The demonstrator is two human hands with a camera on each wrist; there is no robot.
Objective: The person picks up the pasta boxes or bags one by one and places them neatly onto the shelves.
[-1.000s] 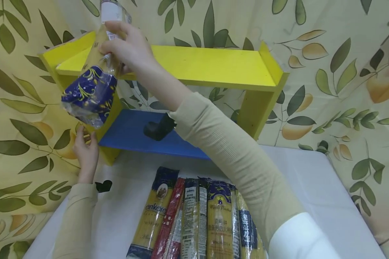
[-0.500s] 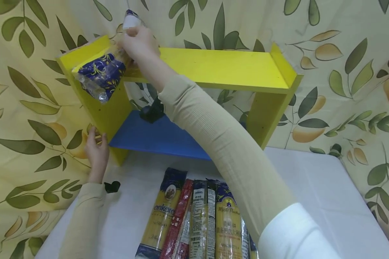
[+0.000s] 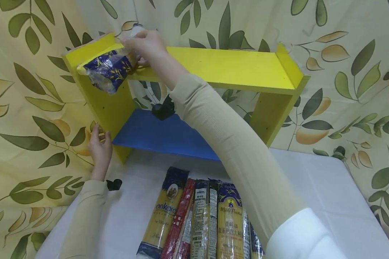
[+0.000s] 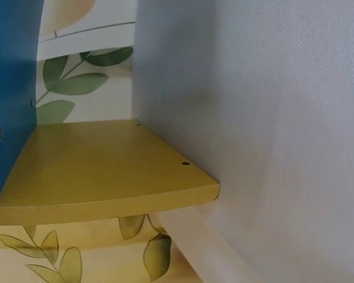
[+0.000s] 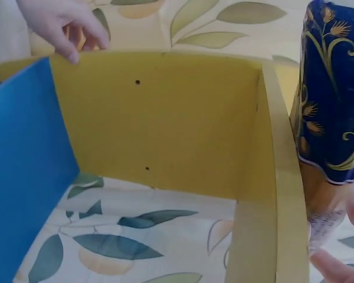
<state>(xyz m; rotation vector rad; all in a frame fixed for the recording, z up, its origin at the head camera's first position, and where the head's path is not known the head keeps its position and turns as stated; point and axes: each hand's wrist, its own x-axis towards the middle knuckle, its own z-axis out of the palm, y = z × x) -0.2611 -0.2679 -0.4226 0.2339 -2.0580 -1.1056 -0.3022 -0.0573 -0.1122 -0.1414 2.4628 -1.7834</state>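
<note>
My right hand point(image 3: 149, 45) grips a spaghetti packet point(image 3: 111, 70) at the left end of the upper yellow shelf point(image 3: 220, 66). The packet's navy end with gold patterns points toward me and sticks out past the shelf's front edge. In the right wrist view, the packet point(image 5: 333, 94) lies along the top board, with fingertips point(image 5: 336, 268) on its lower part. My left hand point(image 3: 100, 151), fingers loosely bent, touches the outer side of the shelf unit's left panel point(image 3: 107, 104); the right wrist view shows that hand point(image 5: 62, 26) at the panel's edge.
Below the yellow top is a blue lower shelf point(image 3: 168, 135). Several pasta packets stand side by side on the white table point(image 3: 311, 187), among them an Ankara packet point(image 3: 163, 212) and a red one point(image 3: 178, 219). A leaf-patterned curtain point(image 3: 330, 72) hangs behind.
My right hand has lowered the spaghetti packet from above the shelf onto or close to its left end, tipping it flatter. The left hand keeps its place at the panel; the view has shifted slightly.
</note>
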